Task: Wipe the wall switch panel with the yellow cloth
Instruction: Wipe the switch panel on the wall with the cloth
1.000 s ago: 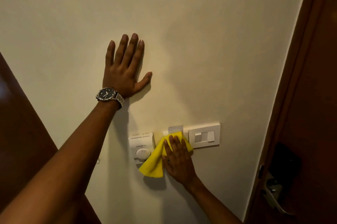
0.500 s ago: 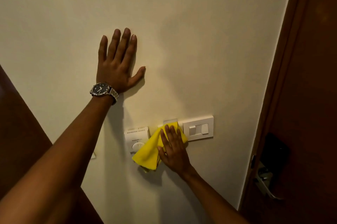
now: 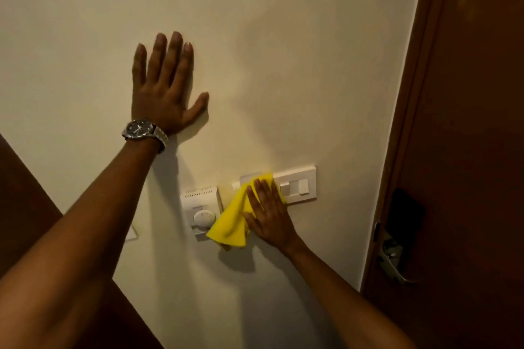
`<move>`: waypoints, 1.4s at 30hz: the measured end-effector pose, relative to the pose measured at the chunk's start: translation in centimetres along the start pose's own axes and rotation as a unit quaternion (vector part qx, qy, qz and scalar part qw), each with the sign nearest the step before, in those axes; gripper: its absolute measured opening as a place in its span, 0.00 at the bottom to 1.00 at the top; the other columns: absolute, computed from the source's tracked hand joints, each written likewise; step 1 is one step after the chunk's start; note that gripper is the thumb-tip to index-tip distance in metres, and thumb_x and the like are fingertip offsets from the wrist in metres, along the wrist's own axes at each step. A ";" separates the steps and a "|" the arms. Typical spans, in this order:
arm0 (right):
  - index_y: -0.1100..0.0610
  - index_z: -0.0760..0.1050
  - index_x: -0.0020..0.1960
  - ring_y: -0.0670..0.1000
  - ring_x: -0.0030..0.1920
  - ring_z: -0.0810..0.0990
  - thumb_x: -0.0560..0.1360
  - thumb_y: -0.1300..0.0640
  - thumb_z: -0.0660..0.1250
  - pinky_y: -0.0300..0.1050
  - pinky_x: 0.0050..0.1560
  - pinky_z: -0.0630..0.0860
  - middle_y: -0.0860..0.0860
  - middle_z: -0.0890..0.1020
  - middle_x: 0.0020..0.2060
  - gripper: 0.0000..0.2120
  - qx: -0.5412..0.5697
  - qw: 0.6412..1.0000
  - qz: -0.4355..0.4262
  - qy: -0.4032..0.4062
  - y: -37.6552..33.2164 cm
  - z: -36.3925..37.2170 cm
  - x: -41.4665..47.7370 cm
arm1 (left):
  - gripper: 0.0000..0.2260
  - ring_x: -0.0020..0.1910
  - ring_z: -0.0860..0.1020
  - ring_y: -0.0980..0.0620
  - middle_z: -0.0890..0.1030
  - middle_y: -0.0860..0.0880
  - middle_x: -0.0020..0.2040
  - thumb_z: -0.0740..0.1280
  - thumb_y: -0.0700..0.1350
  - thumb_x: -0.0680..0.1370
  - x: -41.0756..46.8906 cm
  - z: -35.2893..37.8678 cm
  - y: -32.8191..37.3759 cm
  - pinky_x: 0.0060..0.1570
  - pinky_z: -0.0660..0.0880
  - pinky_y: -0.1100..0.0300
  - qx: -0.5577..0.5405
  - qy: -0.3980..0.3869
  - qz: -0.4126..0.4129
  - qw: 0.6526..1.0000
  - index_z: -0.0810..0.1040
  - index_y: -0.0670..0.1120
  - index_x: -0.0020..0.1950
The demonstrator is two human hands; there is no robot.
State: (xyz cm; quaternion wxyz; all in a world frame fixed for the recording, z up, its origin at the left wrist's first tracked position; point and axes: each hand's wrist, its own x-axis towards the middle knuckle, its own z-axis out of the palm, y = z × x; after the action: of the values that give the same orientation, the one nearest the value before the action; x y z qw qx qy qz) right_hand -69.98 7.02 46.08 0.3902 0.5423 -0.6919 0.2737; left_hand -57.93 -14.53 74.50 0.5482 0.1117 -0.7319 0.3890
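Fingers (image 3: 262, 192) flat atop yellow cloth (image 3: 231, 223), pressed against switch panel (image 3: 300, 184).

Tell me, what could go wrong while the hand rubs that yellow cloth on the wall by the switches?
The right hand presses the yellow cloth right beside the rockers on the switch panel, so a wipe could flip one by accident. The cloth's loose corner hangs against the thermostat and might nudge its dial. The left hand lies flat on the wall and could leave a smudge.
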 end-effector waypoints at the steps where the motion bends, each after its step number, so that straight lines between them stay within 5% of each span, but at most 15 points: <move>1: 0.63 0.68 0.75 0.60 0.80 0.57 0.83 0.45 0.57 0.59 0.80 0.55 0.62 0.66 0.75 0.28 0.008 1.000 -0.007 -0.003 -0.5 0.1 0.9 | 0.39 0.85 0.58 0.39 0.57 0.43 0.86 0.59 0.66 0.83 0.0 0.1 -0.2 0.83 0.56 0.36 -0.001 0.000 -0.001 1.000 0.53 0.45 0.87; 5: 0.61 0.70 0.74 0.60 0.76 0.68 0.80 0.45 0.66 0.62 0.74 0.67 0.60 0.71 0.74 0.29 0.011 0.994 -0.094 -0.054 -1.4 0.5 0.3 | 0.39 0.85 0.57 0.38 0.56 0.43 0.86 0.58 0.65 0.83 0.1 -0.2 -0.3 0.83 0.56 0.35 -0.006 -0.009 -0.002 1.000 0.52 0.45 0.87; 9: 0.57 0.71 0.74 0.57 0.76 0.68 0.80 0.44 0.67 0.57 0.77 0.64 0.57 0.71 0.74 0.28 -0.063 0.984 -0.127 -0.103 1.0 -0.1 -3.9 | 0.38 0.85 0.58 0.38 0.57 0.42 0.86 0.58 0.65 0.84 0.1 -0.5 -0.2 0.82 0.57 0.34 -0.012 -0.016 -0.004 1.000 0.54 0.45 0.87; 12: 0.58 0.69 0.75 0.58 0.78 0.59 0.83 0.46 0.57 0.55 0.79 0.51 0.58 0.72 0.74 0.25 -0.085 0.990 -0.078 -0.077 1.9 -0.4 -5.0 | 0.38 0.85 0.57 0.38 0.56 0.42 0.86 0.58 0.65 0.84 0.1 -0.4 -0.4 0.83 0.56 0.34 -0.014 -0.015 0.000 1.000 0.53 0.45 0.87; 16: 0.60 0.49 0.82 0.56 0.82 0.42 0.85 0.45 0.53 0.54 0.81 0.46 0.57 0.49 0.81 0.32 0.007 0.998 0.058 -0.014 -0.7 0.0 -2.1 | 0.39 0.85 0.57 0.38 0.55 0.43 0.86 0.58 0.65 0.84 -0.1 -0.1 -0.3 0.83 0.54 0.35 -0.018 -0.018 0.002 1.000 0.51 0.46 0.87; 19: 0.63 0.59 0.78 0.59 0.81 0.50 0.81 0.42 0.59 0.57 0.81 0.49 0.60 0.56 0.79 0.34 0.046 0.995 0.085 -0.025 -2.8 0.7 0.6 | 0.39 0.86 0.56 0.38 0.55 0.43 0.87 0.58 0.65 0.83 -0.1 -0.1 -0.3 0.83 0.54 0.35 -0.020 -0.023 0.000 1.000 0.51 0.46 0.87; 23: 0.58 0.68 0.76 0.57 0.78 0.62 0.79 0.38 0.64 0.59 0.77 0.64 0.56 0.67 0.76 0.33 -0.028 0.990 -0.062 -0.121 -1.2 0.8 -2.5 | 0.40 0.86 0.54 0.40 0.54 0.44 0.87 0.58 0.66 0.83 0.3 -0.3 -0.4 0.83 0.54 0.35 -0.014 -0.037 0.002 0.999 0.52 0.45 0.87; 25: 0.55 0.71 0.75 0.56 0.77 0.65 0.80 0.39 0.62 0.56 0.78 0.56 0.54 0.69 0.75 0.29 -0.067 0.986 -0.075 -0.134 0.5 0.6 -4.6 | 0.41 0.86 0.53 0.40 0.54 0.43 0.87 0.58 0.67 0.83 0.2 -0.6 -0.4 0.83 0.55 0.34 -0.011 -0.044 0.005 0.999 0.53 0.44 0.87; 29: 0.57 0.69 0.76 0.53 0.82 0.45 0.81 0.40 0.58 0.54 0.77 0.55 0.56 0.67 0.76 0.29 -0.055 0.991 0.007 -0.123 0.7 0.2 -5.1 | 0.41 0.87 0.52 0.41 0.52 0.44 0.87 0.58 0.68 0.82 0.2 -0.6 -0.5 0.84 0.52 0.36 -0.009 -0.055 0.010 0.998 0.52 0.44 0.87; 34: 0.63 0.65 0.76 0.57 0.82 0.50 0.84 0.46 0.55 0.57 0.78 0.54 0.60 0.63 0.77 0.27 0.026 0.990 0.119 -0.074 -3.4 -0.5 -2.0 | 0.44 0.87 0.46 0.41 0.47 0.44 0.88 0.51 0.71 0.81 0.9 -2.0 -0.1 0.85 0.41 0.39 -0.042 -0.134 0.002 0.990 0.45 0.45 0.88; 37: 0.63 0.73 0.72 0.63 0.76 0.65 0.80 0.54 0.63 0.63 0.71 0.70 0.60 0.70 0.74 0.23 -0.037 0.991 0.104 -0.075 -4.6 -1.5 -1.8 | 0.43 0.86 0.52 0.38 0.52 0.41 0.87 0.53 0.69 0.80 1.0 -4.9 1.2 0.83 0.50 0.36 -0.083 -0.206 -0.061 0.973 0.51 0.43 0.87; 39: 0.61 0.78 0.67 0.64 0.70 0.75 0.78 0.58 0.64 0.64 0.62 0.77 0.60 0.75 0.71 0.19 -0.060 0.991 0.094 -0.074 -4.3 -2.3 -1.5 | 0.36 0.81 0.65 0.37 0.66 0.39 0.82 0.60 0.63 0.81 -1.2 -7.4 3.5 0.79 0.63 0.38 -0.118 -0.194 -0.156 0.961 0.66 0.39 0.82; 42: 0.58 0.80 0.65 0.61 0.64 0.80 0.73 0.57 0.73 0.61 0.58 0.79 0.57 0.80 0.66 0.20 -0.073 0.978 0.128 -0.147 -4.4 -3.4 0.2 | 0.17 0.56 0.79 0.37 0.81 0.41 0.56 0.63 0.53 0.80 -9.7 -10.9 9.5 0.56 0.77 0.43 -0.139 -0.132 -0.350 0.917 0.79 0.41 0.58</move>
State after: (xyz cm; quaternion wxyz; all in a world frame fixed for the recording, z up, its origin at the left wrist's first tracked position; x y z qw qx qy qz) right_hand -64.91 8.48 47.86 0.2848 0.4532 -0.8236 0.1878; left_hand -52.14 -3.13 62.70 0.5574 0.3342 -0.7585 0.0479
